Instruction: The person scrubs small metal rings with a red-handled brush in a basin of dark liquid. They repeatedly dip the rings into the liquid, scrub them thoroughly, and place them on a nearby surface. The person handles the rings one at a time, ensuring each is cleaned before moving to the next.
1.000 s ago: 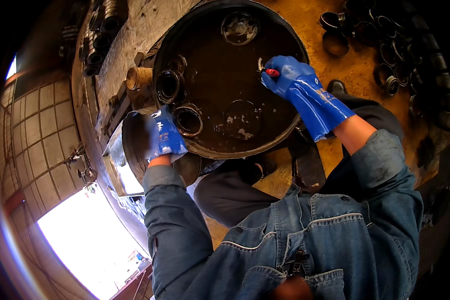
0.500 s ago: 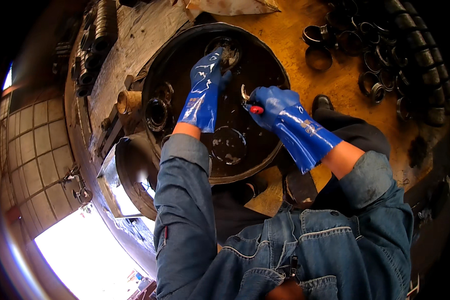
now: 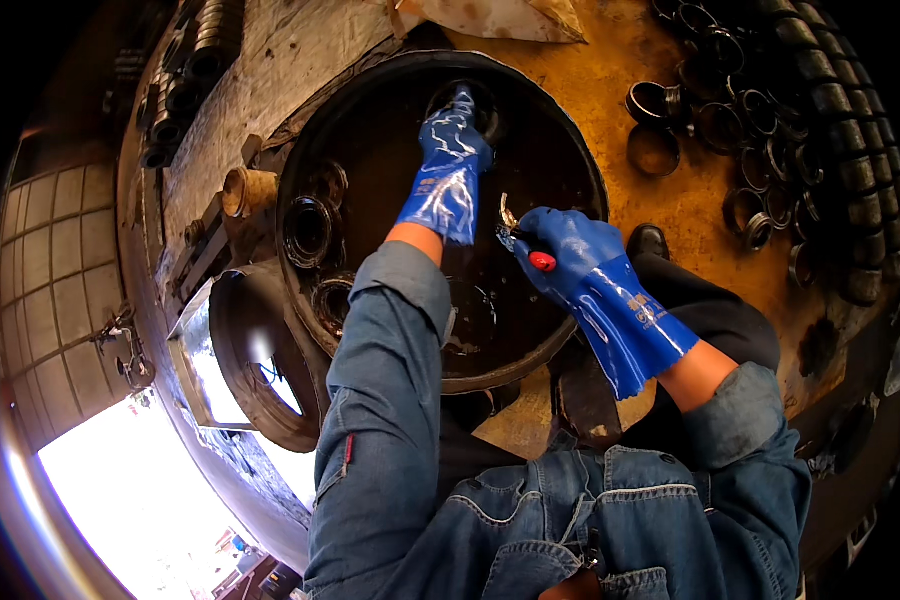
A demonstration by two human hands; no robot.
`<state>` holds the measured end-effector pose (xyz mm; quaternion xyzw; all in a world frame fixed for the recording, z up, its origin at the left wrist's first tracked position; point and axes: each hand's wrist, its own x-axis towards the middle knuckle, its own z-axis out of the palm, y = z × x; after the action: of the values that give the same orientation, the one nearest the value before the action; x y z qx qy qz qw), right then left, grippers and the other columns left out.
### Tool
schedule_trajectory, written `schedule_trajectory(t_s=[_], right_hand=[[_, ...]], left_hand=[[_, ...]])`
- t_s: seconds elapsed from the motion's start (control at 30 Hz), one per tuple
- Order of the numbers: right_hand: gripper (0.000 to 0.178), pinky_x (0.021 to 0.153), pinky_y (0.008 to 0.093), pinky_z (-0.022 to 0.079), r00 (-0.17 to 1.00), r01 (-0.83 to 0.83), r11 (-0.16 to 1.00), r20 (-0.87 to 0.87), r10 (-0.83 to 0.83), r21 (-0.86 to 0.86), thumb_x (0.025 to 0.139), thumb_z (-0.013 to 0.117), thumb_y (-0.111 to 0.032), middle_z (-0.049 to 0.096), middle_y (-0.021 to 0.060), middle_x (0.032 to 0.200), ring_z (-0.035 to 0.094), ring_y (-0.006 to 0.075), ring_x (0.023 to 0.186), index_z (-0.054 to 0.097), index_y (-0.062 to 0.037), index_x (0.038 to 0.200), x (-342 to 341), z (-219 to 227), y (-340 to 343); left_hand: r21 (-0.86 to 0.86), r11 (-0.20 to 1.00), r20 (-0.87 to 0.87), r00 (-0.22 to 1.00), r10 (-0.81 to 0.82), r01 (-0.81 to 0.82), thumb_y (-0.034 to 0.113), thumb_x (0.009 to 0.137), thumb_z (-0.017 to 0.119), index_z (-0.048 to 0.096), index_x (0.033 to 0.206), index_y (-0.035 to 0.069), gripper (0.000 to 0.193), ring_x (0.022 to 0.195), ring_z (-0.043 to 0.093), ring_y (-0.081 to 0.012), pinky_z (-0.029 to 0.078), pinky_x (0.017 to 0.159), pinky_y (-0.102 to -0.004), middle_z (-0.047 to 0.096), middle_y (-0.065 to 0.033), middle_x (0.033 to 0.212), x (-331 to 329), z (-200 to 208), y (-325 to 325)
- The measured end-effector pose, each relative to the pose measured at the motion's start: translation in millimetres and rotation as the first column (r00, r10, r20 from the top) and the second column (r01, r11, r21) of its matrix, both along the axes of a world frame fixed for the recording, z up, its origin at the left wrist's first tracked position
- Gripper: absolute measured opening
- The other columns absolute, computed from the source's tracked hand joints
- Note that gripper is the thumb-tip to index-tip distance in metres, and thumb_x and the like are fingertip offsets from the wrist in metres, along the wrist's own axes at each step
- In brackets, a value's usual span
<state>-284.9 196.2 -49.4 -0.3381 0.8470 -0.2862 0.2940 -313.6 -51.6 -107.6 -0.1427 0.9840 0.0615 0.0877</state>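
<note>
At left I saw a panelled wall (image 3: 55, 280); the ochre floor (image 3: 610, 60) was stained. Before the person was a wide tub (image 3: 510, 365), dark and wet inside. Metal loops (image 3: 653, 150) lay grouped on the floor's right. The left hand (image 3: 455, 150) was at a dark ring (image 3: 492, 118) in the tub's far part; its grip I could not tell. The right hand (image 3: 570, 245) was closed around a red-handled tool (image 3: 542, 262) above the tub.

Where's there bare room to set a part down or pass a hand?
Likeliest spot: the yellowish floor between the basin and loose rings, beyond the shoe. Inside the basin, a dark gap separates the left hand from the right rim; what lies beneath isn't visible. Crowded: the basin's ring-lined left side and the far-right floor.
</note>
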Motion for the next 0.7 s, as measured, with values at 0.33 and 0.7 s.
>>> schedule_trajectory(t_s=[0.33, 0.7], right_hand=[[0.025, 0.081, 0.0456, 0.060, 0.999, 0.039, 0.999, -0.015, -0.039, 0.024, 0.083, 0.082, -0.022, 0.077, 0.0119, 0.090, 0.076, 0.0353, 0.089, 0.073, -0.0115, 0.105, 0, 1, -8], [0.025, 0.082, 0.0440, 0.058, 0.999, 0.004, 0.999, -0.051, -0.002, 0.037, 0.088, 0.078, -0.025, 0.076, 0.0118, 0.096, 0.075, 0.0344, 0.092, 0.072, -0.0132, 0.108, 3, 3, -7]], left_hand=[[0.442, 0.814, -0.104, 0.880, 0.464, -0.377, 0.024, 0.079, 0.081, 0.065, 0.132, 0.005, 0.058, 0.116, 0.070, -0.0397, 0.058, 0.098, -0.0456, 0.073, -0.0240, 0.121, 88, -2, -92], [-0.240, 0.906, 0.301, 0.861, 0.410, -0.348, 0.025, 0.079, 0.080, 0.068, 0.136, 0.011, 0.060, 0.125, 0.067, -0.0398, 0.055, 0.108, -0.0482, 0.070, -0.0217, 0.132, 14, -43, -128]])
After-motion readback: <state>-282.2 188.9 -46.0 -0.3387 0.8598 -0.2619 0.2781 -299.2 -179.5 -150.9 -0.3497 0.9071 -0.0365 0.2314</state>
